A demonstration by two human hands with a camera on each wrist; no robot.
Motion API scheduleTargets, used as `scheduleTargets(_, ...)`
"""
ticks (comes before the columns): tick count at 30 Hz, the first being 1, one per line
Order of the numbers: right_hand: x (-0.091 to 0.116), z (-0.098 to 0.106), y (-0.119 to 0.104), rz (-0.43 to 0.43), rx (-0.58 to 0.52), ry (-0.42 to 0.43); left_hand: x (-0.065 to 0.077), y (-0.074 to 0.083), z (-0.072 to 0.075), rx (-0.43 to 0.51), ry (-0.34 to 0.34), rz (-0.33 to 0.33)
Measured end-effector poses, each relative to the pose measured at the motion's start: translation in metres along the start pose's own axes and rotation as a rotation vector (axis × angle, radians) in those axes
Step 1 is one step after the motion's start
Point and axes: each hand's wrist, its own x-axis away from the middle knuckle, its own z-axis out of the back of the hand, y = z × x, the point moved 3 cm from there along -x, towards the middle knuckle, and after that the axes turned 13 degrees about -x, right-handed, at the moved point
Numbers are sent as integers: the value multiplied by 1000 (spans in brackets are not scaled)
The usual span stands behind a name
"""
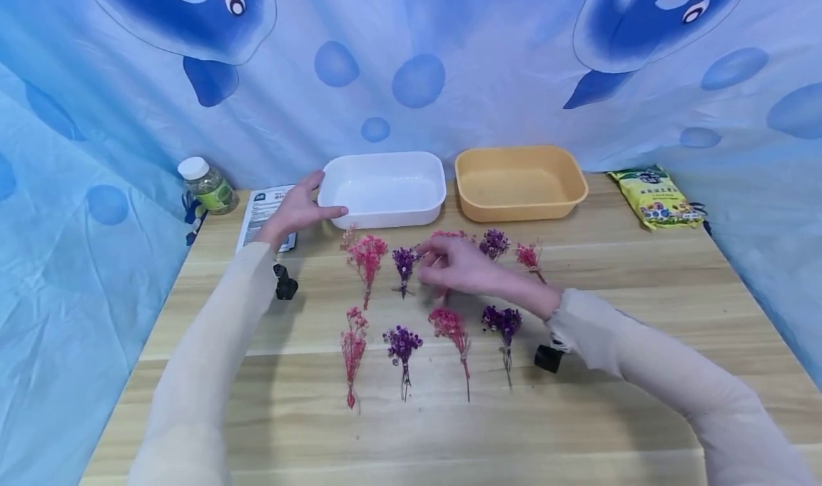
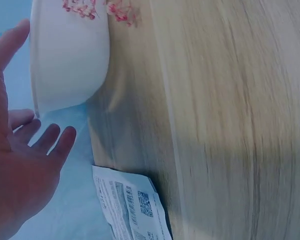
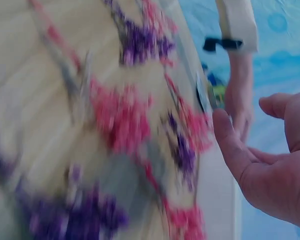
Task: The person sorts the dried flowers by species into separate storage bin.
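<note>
Small dried flower sprigs lie in two rows on the wooden table point(image 1: 642, 307). My right hand point(image 1: 443, 265) hovers over the back row with loose fingers and holds nothing. Its fingertips are just right of a purple sprig point(image 1: 404, 261), and it partly covers a pink sprig point(image 1: 449, 235). In the blurred right wrist view the right hand point(image 3: 270, 165) is empty above pink flowers point(image 3: 120, 120). My left hand point(image 1: 308, 204) is spread flat at the left end of the white tub point(image 1: 385, 218). In the left wrist view, the left hand point(image 2: 20, 165) lies open beside the white tub point(image 2: 70, 55).
An empty orange tub point(image 1: 514, 211) stands right of the white one. A capped bottle point(image 1: 205, 184) and a printed packet point(image 1: 263, 215) sit at the back left, and a green bag point(image 1: 655, 197) at the back right. A blue dolphin-print cloth hangs behind.
</note>
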Motion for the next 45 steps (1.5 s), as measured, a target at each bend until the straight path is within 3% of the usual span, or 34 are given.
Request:
scheduleTargets(7,-23,-35,-5,-47,-116,-6,-2,-3,1,-49,-4,3)
scheduleTargets(13,-37,-57,3,-81,-171,50,-4,-5,-1,-45,-4,3)
scheduleTargets(22,-55,-86,1,-79,-106,153,-2,-7,0,-67,-7,0)
scheduleTargets(32,-71,-99,6,-97,130,224,-2,-5,-2,-25,-9,1)
scheduleTargets(45,-85,-107,14,-119,157,252,0,-4,-2,-34,-18,18)
